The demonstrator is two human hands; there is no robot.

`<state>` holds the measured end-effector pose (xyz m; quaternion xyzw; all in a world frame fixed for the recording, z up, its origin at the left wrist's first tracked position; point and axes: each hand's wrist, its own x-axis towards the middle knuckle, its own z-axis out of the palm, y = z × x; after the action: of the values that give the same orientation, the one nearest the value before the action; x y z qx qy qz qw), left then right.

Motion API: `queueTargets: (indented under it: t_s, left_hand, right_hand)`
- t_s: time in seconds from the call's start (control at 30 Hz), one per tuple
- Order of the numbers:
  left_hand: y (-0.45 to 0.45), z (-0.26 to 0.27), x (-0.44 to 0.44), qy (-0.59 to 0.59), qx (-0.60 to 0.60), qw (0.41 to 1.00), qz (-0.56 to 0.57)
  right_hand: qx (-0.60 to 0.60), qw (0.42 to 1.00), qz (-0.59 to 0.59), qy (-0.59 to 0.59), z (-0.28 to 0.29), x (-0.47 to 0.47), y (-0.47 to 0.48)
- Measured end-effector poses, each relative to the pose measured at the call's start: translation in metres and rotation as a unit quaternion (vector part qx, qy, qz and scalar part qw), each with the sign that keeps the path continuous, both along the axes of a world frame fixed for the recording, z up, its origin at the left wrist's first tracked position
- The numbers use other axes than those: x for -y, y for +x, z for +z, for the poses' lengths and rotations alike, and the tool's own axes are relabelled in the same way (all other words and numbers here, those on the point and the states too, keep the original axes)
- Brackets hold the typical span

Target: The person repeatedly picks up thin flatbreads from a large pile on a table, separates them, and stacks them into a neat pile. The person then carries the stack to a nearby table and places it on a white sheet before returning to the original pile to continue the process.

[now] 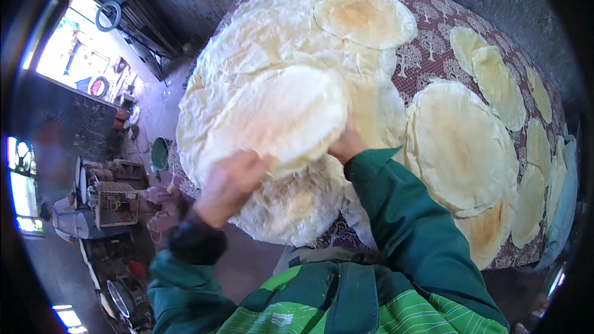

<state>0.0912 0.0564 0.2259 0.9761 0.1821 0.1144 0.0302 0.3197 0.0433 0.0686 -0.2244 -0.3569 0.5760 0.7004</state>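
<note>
A pale round flatbread is held in front of me, tilted above a wide spread of thin flatbreads. My left hand, slightly blurred, grips its near edge with curled fingers. At its right edge is my right hand, holding on with the fingertips hidden behind the bread. Layers show along the near rim, so whether it is one bread or a thin stack I cannot tell. To the right of my right forearm lies a stack of round flatbreads. A lightly browned flatbread rests at the far side of the spread.
Beneath the bread is a maroon cloth with a tree pattern. Smaller oval flatbreads lie on its right part. A bunched pale blue sheet edges the right end. On the floor at left stand a green bucket and a plastic crate.
</note>
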Motion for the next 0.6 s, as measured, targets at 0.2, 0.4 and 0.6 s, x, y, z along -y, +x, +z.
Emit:
queueTargets:
  t_s: [0.2, 0.4, 0.6]
  left_hand:
    - [-0.003, -0.155, 0.057, -0.053, -0.035, 0.995, 0.073]
    - [0.008, -0.157, 0.063, -0.071, -0.027, 0.991, 0.111]
    - [-0.013, -0.138, 0.064, -0.178, 0.003, 0.983, -0.032]
  right_hand:
    - [-0.189, 0.931, 0.024, -0.311, -0.023, 0.068, 0.022]
    - [0.139, 0.904, -0.202, -0.351, -0.039, 0.054, -0.008]
    - [0.101, 0.898, -0.223, -0.365, -0.017, 0.1, 0.009]
